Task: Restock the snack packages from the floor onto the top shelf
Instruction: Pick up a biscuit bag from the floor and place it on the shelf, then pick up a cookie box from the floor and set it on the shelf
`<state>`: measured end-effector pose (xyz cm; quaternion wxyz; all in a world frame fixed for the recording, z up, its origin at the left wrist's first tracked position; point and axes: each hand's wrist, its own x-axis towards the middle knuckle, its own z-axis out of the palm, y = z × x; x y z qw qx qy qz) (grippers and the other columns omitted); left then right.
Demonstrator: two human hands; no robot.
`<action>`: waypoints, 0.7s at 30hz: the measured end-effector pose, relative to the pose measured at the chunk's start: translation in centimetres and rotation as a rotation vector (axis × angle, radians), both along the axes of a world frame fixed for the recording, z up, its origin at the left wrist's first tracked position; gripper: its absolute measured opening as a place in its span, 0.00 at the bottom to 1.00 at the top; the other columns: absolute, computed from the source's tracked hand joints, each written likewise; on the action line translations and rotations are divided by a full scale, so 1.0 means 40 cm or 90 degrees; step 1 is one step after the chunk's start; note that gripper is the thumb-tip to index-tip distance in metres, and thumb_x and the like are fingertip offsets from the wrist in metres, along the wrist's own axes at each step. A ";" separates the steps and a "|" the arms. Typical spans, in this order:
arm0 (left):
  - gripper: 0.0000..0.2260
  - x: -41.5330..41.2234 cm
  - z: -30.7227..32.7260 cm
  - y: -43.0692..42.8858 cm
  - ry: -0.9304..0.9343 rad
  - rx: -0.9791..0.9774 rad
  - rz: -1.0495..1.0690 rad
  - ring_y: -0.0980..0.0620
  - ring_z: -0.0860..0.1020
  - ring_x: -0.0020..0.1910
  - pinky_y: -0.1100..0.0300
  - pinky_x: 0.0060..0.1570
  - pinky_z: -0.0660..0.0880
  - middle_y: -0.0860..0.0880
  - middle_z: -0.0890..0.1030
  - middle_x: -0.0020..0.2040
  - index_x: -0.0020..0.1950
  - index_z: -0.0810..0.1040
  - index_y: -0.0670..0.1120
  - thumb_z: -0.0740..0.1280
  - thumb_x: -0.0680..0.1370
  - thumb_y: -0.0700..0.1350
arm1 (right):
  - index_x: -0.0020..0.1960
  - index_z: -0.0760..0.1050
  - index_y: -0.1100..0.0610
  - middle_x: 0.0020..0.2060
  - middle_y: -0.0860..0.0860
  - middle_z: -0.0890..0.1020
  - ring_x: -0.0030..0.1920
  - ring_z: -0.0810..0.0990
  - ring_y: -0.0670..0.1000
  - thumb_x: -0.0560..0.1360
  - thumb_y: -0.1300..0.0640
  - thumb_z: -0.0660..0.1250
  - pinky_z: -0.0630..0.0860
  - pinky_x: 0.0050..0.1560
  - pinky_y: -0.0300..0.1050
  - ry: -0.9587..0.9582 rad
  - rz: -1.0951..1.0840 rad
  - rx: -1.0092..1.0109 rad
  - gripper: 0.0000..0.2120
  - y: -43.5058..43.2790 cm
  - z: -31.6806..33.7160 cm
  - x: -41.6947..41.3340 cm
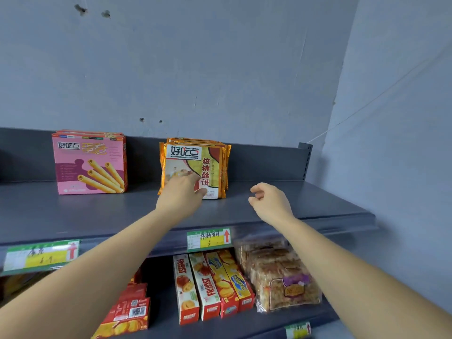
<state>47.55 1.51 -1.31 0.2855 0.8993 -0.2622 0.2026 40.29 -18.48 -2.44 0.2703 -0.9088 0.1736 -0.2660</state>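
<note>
A row of orange foil snack packages point(195, 155) with a white front panel and red lettering stands upright near the middle of the grey metal top shelf point(97, 211), close to its back panel. The left hand point(181, 194) lies against the lower front of the foremost package, fingers extended and thumb spread below; it touches the package without closing round it. The right hand point(269, 201) hovers over bare shelf just to the right of the packages, fingers loosely curled, holding nothing. Pink cardboard boxes point(90, 165) printed with wafer rolls stand well to the left. A green and yellow price label point(209, 238) sits on the shelf edge below the packages.
</note>
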 end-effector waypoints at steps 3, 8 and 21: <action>0.18 -0.050 -0.006 -0.025 -0.018 0.068 -0.047 0.44 0.76 0.61 0.49 0.56 0.75 0.45 0.78 0.63 0.65 0.77 0.44 0.63 0.80 0.51 | 0.63 0.74 0.50 0.59 0.48 0.79 0.56 0.77 0.50 0.78 0.53 0.64 0.74 0.54 0.45 0.020 -0.056 -0.037 0.14 -0.009 0.003 -0.087; 0.17 -0.137 -0.039 -0.056 -0.076 0.150 -0.171 0.44 0.77 0.60 0.50 0.56 0.75 0.46 0.78 0.62 0.63 0.77 0.45 0.62 0.79 0.53 | 0.65 0.74 0.51 0.62 0.49 0.78 0.61 0.77 0.53 0.78 0.53 0.64 0.73 0.58 0.46 0.080 -0.163 -0.096 0.16 0.012 -0.030 -0.252; 0.16 -0.494 -0.192 -0.080 -0.101 0.325 -0.487 0.43 0.74 0.62 0.54 0.57 0.73 0.44 0.75 0.64 0.63 0.75 0.44 0.60 0.78 0.48 | 0.70 0.68 0.52 0.64 0.54 0.73 0.62 0.74 0.56 0.78 0.52 0.64 0.73 0.60 0.47 0.296 -0.428 -0.065 0.21 0.179 -0.177 -0.812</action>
